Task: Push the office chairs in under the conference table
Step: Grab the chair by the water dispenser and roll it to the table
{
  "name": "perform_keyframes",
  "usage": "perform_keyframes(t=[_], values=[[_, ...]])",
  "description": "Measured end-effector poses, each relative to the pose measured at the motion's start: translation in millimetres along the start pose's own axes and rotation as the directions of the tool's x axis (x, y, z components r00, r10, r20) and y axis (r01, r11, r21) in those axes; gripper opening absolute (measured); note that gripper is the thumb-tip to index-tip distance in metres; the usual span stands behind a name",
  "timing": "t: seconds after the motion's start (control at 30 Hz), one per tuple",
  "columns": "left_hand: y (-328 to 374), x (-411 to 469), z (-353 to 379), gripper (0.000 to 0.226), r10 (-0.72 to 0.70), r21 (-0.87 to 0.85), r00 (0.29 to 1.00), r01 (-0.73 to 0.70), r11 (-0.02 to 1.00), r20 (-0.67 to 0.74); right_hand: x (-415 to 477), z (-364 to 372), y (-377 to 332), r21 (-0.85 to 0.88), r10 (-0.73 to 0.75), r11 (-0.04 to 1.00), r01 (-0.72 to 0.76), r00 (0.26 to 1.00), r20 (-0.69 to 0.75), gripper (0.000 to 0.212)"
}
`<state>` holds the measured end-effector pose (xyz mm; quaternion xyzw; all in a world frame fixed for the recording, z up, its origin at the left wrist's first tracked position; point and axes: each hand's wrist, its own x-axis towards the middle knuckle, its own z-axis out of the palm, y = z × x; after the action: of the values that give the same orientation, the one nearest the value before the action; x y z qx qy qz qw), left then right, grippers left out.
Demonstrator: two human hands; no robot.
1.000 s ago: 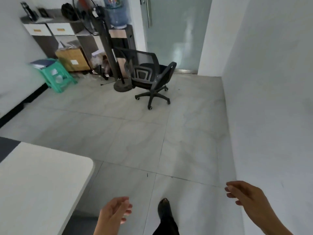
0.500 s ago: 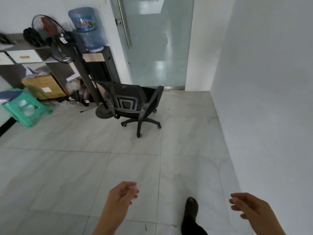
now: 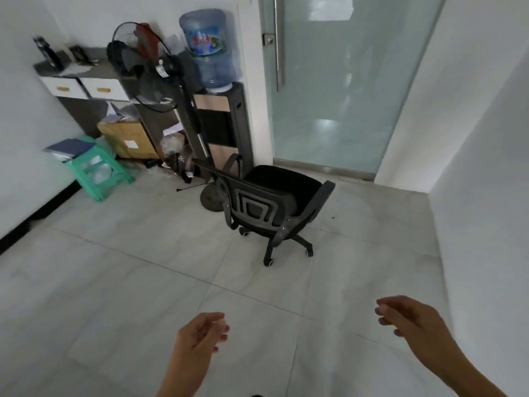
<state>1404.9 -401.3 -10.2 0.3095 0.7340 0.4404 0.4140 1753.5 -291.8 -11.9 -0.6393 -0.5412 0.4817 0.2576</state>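
Note:
A black mesh-backed office chair (image 3: 267, 203) on castors stands on the tiled floor ahead, its back turned towards me and its seat facing the glass door. My left hand (image 3: 200, 336) hangs low in the middle, fingers loosely curled and empty. My right hand (image 3: 409, 316) is out to the right, also empty with fingers apart. Both hands are well short of the chair. The conference table is out of view.
A standing fan (image 3: 148, 67) and a water dispenser (image 3: 217, 110) stand just behind the chair. A cabinet (image 3: 86, 84), a cardboard box (image 3: 128, 138) and a green stool (image 3: 97, 170) line the left wall. A frosted glass door (image 3: 337, 81) is behind; a white wall (image 3: 481, 167) runs along the right.
I have walked towards the chair, which now looks larger and nearer. The table corner seen at lower left a second ago has left the view. Both hands stay empty and have risen slightly.

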Motion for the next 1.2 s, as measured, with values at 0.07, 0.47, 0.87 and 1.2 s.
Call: perform_keyframes(t=[0.07,0.47,0.87,1.2], values=[[0,32,-8,0.014,-0.046,-0.027,0.999,0.045,0.999,-0.027,44,18,-26,-0.042,-0.042,0.998,0.044,0.998,0.052,0.009],[78,306,-76,0.012,-0.009,0.062,1.000,0.010,0.998,-0.017,258,169,-160,-0.228,-0.147,0.962,0.154,0.988,0.046,0.007],[155,535,-24,0.025,0.207,0.601,0.976,-0.203,0.773,0.064,407,271,-173,-0.649,-0.159,0.739,0.181,0.983,0.094,0.051],[112,616,-22,0.047,0.135,0.946,0.949,-0.302,0.118,0.286,417,280,-158,-0.698,-0.244,0.684,0.210,0.968,0.051,0.060]])
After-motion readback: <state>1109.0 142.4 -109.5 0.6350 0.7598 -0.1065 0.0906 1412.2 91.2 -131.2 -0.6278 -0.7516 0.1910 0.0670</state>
